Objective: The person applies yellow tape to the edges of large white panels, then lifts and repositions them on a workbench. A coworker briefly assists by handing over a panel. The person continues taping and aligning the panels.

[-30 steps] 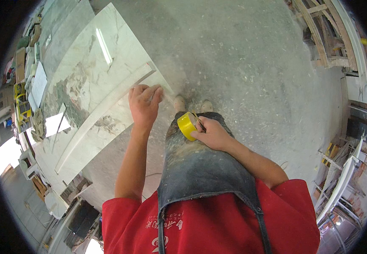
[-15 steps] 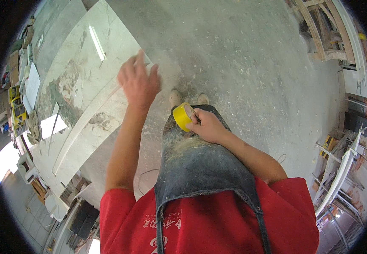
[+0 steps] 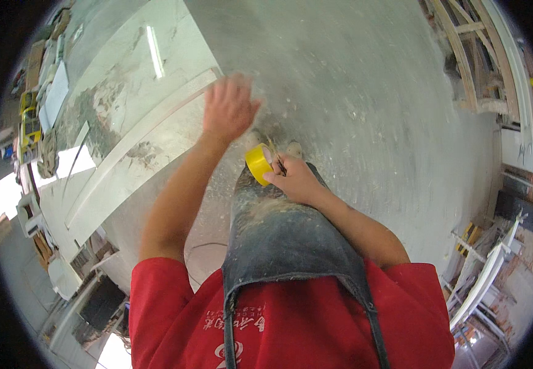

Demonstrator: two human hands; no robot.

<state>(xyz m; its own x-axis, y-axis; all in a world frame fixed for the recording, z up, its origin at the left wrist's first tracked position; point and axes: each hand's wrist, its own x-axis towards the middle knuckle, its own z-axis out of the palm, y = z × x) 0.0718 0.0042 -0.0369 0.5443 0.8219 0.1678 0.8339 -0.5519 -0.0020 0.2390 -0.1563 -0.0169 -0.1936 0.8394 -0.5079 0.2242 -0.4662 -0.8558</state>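
Yellow tape roll (image 3: 258, 163) sits clasped in right hand (image 3: 296, 182) grip.

Tape roll (image 3: 258, 163) in right hand (image 3: 294, 180); slab (image 3: 131, 111) probably lies left.

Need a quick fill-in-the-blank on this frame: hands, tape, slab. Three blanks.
1. The right hand holds a roll of ____ tape.
2. The left hand is raised near the edge of the white ____ slab.
3. Over the red shirt hangs a dusty dark ____.

Missing words: yellow; marble; apron
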